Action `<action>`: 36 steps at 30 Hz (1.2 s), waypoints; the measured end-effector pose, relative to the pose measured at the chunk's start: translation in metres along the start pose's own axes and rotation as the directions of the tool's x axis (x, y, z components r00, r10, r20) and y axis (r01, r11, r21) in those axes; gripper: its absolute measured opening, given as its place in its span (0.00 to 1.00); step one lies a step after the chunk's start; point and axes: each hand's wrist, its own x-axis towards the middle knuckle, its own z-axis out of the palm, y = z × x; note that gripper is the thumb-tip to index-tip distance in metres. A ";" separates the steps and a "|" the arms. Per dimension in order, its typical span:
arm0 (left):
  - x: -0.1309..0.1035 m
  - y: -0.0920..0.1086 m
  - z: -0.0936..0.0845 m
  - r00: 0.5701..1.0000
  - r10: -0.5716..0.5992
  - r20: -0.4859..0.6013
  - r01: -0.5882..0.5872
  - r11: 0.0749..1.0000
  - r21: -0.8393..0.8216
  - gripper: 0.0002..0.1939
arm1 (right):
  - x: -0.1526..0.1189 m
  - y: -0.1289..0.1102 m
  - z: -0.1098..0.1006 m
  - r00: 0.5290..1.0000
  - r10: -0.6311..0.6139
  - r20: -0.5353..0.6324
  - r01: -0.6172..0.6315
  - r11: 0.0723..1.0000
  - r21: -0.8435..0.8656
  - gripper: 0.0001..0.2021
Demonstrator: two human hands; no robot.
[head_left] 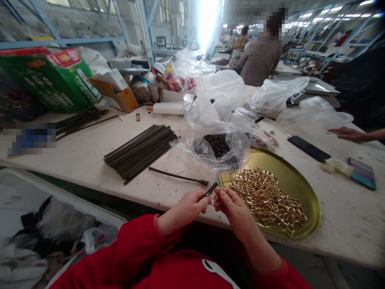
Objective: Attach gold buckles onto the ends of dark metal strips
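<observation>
Low over the table's front edge, my left hand (pixel 192 204) is closed on a short dark strap (pixel 209 190) whose end sticks up past the fingers. Pinched in my right hand (pixel 233 204) is a small gold buckle (pixel 213 197), right against the strap; whether the strap passes through it I cannot tell. Just beyond lies a single dark strap (pixel 177 175) with a fitting at its right end. A stack of dark straps (pixel 140 150) lies to the left. On the right, a gold tray (pixel 313 202) bears a heap of gold buckles (pixel 267 196).
A clear plastic bag (pixel 192 150) of small dark pieces stands behind the tray. Phones (pixel 309 148) lie at right, near another person's hand (pixel 350 133). White bags (pixel 222 86), an orange box (pixel 120 96) and a green carton (pixel 57 80) line the back. A bin (pixel 66 220) sits lower left.
</observation>
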 end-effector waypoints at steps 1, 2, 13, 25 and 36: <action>0.000 0.000 0.000 1.000 0.004 -0.007 -0.004 1.000 0.007 0.11 | -0.001 0.000 0.000 1.000 -0.004 -0.003 0.004 1.000 -0.006 0.17; 0.001 -0.001 0.000 1.000 0.012 -0.015 -0.012 1.000 0.014 0.11 | -0.001 -0.001 0.001 1.000 -0.010 -0.007 0.010 1.000 -0.023 0.18; 0.000 0.000 0.001 0.999 0.006 -0.049 -0.004 0.999 0.051 0.12 | 0.001 0.005 0.007 1.000 -0.020 0.008 0.020 0.998 -0.066 0.16; -0.014 -0.009 -0.016 0.991 0.072 0.109 -0.094 0.973 0.212 0.16 | -0.002 0.001 0.006 0.982 0.190 -0.014 -0.171 0.910 0.378 0.17; -0.023 -0.007 -0.012 0.981 0.191 0.035 -0.191 0.913 0.361 0.15 | -0.013 0.000 0.010 0.963 0.252 0.097 -0.266 0.822 0.504 0.16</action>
